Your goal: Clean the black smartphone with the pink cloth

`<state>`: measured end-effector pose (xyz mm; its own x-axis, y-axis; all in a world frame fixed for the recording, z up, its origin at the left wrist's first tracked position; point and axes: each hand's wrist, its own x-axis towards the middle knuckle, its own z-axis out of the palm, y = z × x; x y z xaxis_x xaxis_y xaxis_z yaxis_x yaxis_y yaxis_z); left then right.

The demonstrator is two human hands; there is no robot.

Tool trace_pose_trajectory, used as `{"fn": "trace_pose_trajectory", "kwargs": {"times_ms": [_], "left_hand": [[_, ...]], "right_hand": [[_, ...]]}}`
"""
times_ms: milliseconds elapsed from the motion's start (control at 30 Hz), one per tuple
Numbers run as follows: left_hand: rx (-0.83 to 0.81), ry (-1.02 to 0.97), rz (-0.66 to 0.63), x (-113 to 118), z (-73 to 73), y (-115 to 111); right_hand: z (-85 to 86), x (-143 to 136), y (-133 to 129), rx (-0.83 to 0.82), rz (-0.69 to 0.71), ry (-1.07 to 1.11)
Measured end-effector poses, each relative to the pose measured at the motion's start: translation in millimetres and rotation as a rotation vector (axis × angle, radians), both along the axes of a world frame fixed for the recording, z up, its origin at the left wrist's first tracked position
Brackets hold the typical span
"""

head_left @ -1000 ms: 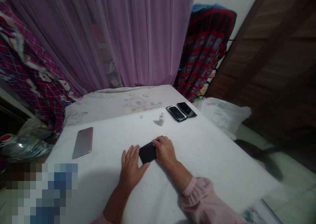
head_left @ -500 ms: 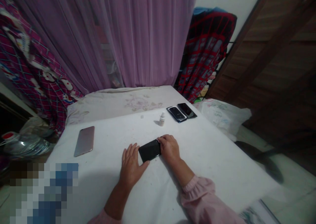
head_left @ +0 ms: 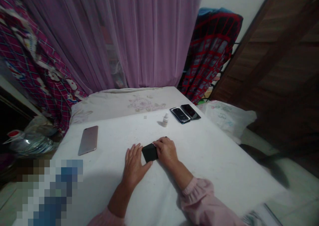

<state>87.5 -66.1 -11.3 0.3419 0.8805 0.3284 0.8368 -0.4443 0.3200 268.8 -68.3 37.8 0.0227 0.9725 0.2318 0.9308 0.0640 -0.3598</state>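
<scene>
A dark smartphone (head_left: 149, 153) lies flat on the white cloth, its screen up. My left hand (head_left: 133, 163) brackets its left end, fingers along the far left corner and thumb at the near edge, holding it in place. Bent over the phone's right part is my right hand (head_left: 167, 153), with fingertips pinched together against the screen. A small whitish bit shows at those fingertips, too small to name. The right end of the phone is hidden under this hand. Beyond the phone stands a small white bottle (head_left: 165, 120).
A rose-coloured phone (head_left: 88, 140) lies face down at the left. Toward the far right edge rest a dark phone with a silver rim (head_left: 179, 115) and another black phone (head_left: 190, 112). A tiny pale square (head_left: 145, 117) lies near the cloth's (head_left: 211, 166) far edge.
My right hand has slid left across the screen, covering more of the phone. My left hand stays at the left end. The whole view has shifted slightly.
</scene>
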Motion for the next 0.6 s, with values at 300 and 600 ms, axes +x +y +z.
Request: {"fn": "trace_pose_trajectory", "kwargs": {"times_ms": [300, 600], "left_hand": [[-0.002, -0.041, -0.005, -0.8, 0.6, 0.7], [-0.075, -0.029, -0.017, -2.5, 1.0, 2.7]], "right_hand": [[-1.4, 17.6, 4.8, 0.005, -0.130, -0.067], [-6.1, -38.3, 5.0, 0.056, 0.137, -0.018]]}}
